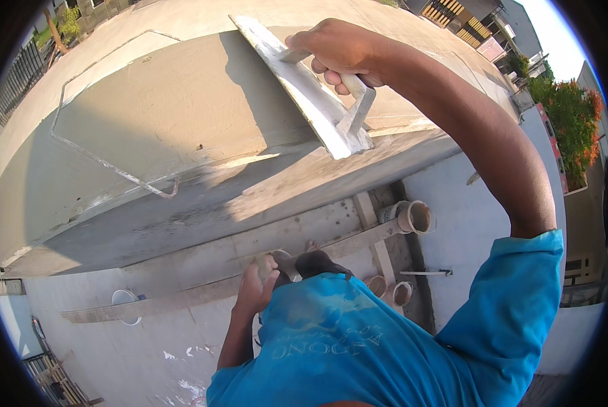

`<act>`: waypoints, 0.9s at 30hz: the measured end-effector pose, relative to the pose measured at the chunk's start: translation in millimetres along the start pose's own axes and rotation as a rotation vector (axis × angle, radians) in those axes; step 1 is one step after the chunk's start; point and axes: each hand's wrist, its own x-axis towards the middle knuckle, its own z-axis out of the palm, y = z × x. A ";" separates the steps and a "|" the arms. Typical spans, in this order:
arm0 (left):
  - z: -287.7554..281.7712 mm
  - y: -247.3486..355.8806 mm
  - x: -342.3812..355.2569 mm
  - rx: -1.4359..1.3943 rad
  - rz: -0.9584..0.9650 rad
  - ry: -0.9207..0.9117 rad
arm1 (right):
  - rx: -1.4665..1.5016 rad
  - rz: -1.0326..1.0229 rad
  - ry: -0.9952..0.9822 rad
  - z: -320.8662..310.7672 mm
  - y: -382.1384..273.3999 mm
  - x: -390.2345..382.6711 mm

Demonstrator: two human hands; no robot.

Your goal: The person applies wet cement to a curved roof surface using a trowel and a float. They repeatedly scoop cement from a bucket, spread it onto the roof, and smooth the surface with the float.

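My right hand (338,51) is wrapped round the handle of a long plastering float (297,88). The float's pale, mortar-smeared blade slants across the smooth grey mortar (175,95) on top of the wall, near its front edge. Low beside my body, my left hand (253,285) is closed round the light handle of what looks like a trowel (282,259). Its grey blade is partly hidden by my fingers and clothes. A thin bent metal rod (107,163) lies over the mortar, left of the float, its end hanging past the edge.
Below me a long plank (209,292) spans between the walls, with a crosspiece (384,261) at its right. Mortar-caked buckets (416,217) stand right of my feet. A white bucket (125,305) is at lower left. A pale wall (453,203) rises on the right.
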 end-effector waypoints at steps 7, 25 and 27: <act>2.3 -3.2 -3.4 -0.088 0.003 0.082 | 0.082 -0.197 -0.227 71.6 -84.7 17.9; 29.0 12.9 22.9 0.067 -0.065 0.050 | 0.613 0.124 0.205 -195.0 258.3 -113.1; 39.7 18.0 28.9 0.076 -0.065 0.043 | 0.431 0.209 0.391 -210.1 279.5 -100.9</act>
